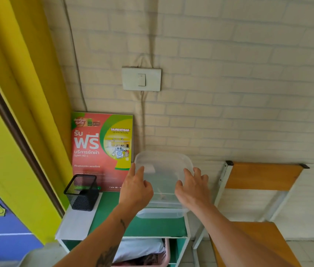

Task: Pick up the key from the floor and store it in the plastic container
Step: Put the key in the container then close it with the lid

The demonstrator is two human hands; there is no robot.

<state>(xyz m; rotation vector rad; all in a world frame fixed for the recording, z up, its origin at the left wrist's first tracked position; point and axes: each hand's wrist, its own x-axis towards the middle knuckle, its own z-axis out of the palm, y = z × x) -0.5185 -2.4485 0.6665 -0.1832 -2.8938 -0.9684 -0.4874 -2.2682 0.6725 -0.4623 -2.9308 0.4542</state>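
A clear plastic container [160, 213] stands on the green top of a small shelf unit [139, 228] against the wall. Its translucent lid [163, 170] is tilted up over the box. My left hand [136, 189] grips the lid's left edge and my right hand [192, 188] grips its right edge, thumbs on the near face. Through the plastic a small dark shape [162, 197] shows faintly; I cannot tell whether it is the key. No key is visible on the floor.
A black mesh pen holder [81, 193] sits at the shelf's left, with a red laundry poster [102, 147] leaning on the wall behind it. A wooden chair [252, 218] stands close on the right. A pink basket [152, 255] fills the lower shelf. A yellow curtain hangs left.
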